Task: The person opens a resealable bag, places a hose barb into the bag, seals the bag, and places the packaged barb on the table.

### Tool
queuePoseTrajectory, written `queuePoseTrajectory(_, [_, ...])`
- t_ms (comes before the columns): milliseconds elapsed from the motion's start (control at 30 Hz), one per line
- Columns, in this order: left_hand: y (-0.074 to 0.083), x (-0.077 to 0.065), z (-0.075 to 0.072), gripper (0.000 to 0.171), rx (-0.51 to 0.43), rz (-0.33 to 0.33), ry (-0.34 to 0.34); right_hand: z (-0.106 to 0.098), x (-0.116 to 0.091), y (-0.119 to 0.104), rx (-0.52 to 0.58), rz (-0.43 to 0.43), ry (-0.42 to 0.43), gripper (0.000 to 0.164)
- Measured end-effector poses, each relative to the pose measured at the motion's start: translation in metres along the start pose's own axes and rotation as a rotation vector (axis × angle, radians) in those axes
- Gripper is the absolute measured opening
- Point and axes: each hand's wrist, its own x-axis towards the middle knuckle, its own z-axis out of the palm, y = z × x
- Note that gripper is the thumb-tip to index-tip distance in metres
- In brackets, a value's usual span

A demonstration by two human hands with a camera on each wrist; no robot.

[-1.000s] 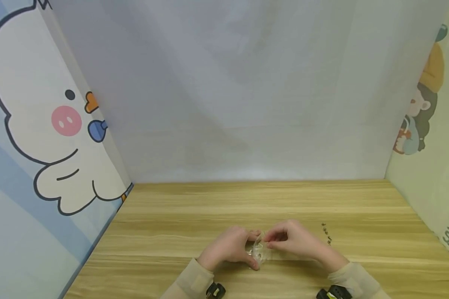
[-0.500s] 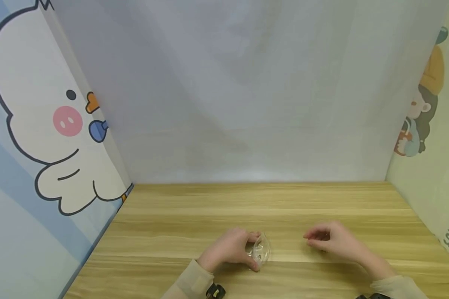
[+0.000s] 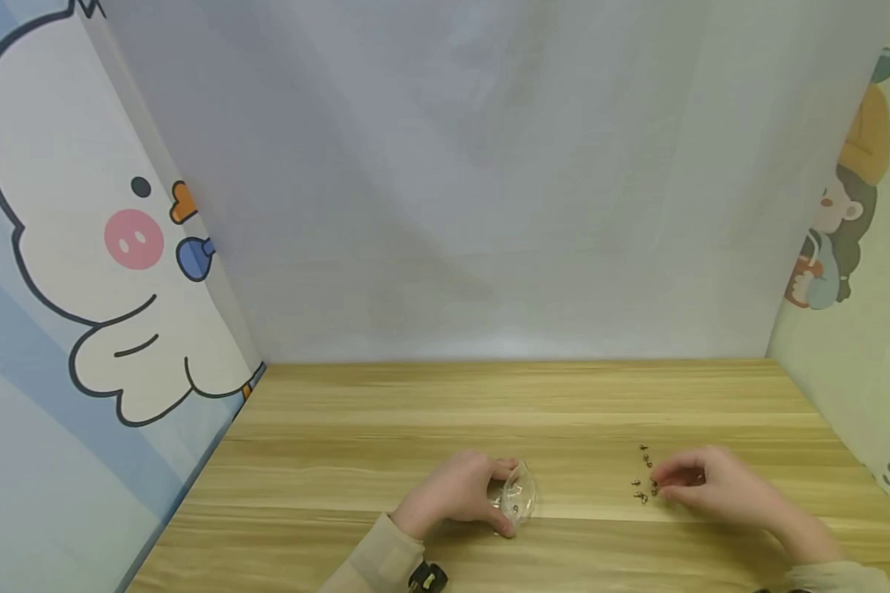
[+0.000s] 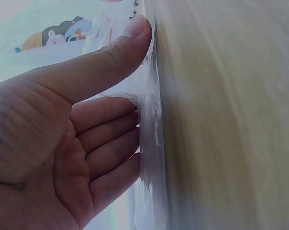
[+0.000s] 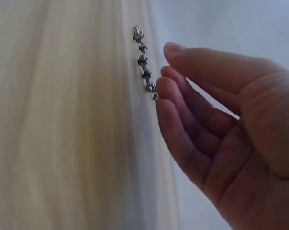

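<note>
My left hand (image 3: 454, 492) holds a small clear plastic bag (image 3: 519, 494) low on the wooden table, thumb on the near side and fingers on the far side. The bag's mouth bulges open to the right, and a tiny dark piece shows inside. In the left wrist view, the bag (image 4: 151, 129) lies flat along the tabletop under the fingers. My right hand (image 3: 715, 487) is beside several small metal screws (image 3: 644, 497) on the table, fingertips right at the nearest ones. In the right wrist view its thumb (image 5: 202, 60) stands apart from the bent fingers, and the screws (image 5: 142, 61) form a loose line.
The wooden tabletop (image 3: 386, 395) runs back to a pale grey curtain (image 3: 489, 206). A wall with a cartoon bird (image 3: 67, 206) stands at the left, a pale green printed wall (image 3: 860, 354) at the right.
My right hand has left the bag's mouth and moved right to the screws, uncovering more of them. The left hand stays in place with the bag.
</note>
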Motion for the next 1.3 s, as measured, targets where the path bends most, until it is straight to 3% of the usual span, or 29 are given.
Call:
queuePoseTrajectory(200, [-0.0008,0.0003,0.0006,0.079,0.006,0.014,0.000,-0.0059,-0.0048,0.0065,-0.015,0.051,-0.063,0.017])
queuePoseTrajectory(467, [0.0000,-0.0004,0.0008,0.079,0.031,0.026,-0.005,-0.0038,-0.0049,0.0078,0.019,0.046,-0.094,0.020])
queuePoseTrajectory(800, [0.0003,0.0002,0.0003,0.078,0.014,0.013,-0.004,0.0003,-0.0018,0.0078,-0.050,-0.002,-0.065,0.013])
queuePoseTrajectory(1300, [0.0004,0.0005,0.0000,0.079,0.014,0.012,-0.003,0.0013,-0.0022,0.0059,-0.081,0.021,-0.062,0.006])
